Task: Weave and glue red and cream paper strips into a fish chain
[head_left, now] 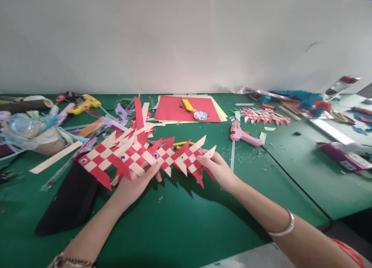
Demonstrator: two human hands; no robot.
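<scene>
1. Woven fish (167, 156), count 4: red-and-cream checked paper in one overlapping row, heads leftward, one eye visible on each. The row is held up above the green table (180, 229), in front of the wearer.
2. Hands, count 2, both gripping. Left hand (135, 186) has its thumb against the front of the row, near the third fish's head, the other fingers mostly hidden behind. Right hand (219, 169) pinches the tail end of the fourth.
3. Wristwear: one silver bangle (283, 226) on the right arm; beaded bracelet (77, 262) at the left wrist, number of strands unclear.
4. Glue guns, count 2: one pink glue gun (241, 135), lying right of centre with a pale rod (233, 155) beside it; one yellow glue gun (85, 104), far left.
5. Red sheet (168, 110), count 1, on top of paler sheets, number uncertain. On it, one yellow cutter (188, 105) touching or just beside one round tin (201, 116).
6. Second checked strip (266, 115), behind the pink gun; units too small to count.
7. Black pouch (68, 202), count 1, lower left, partly under the first fish from this view.
</scene>
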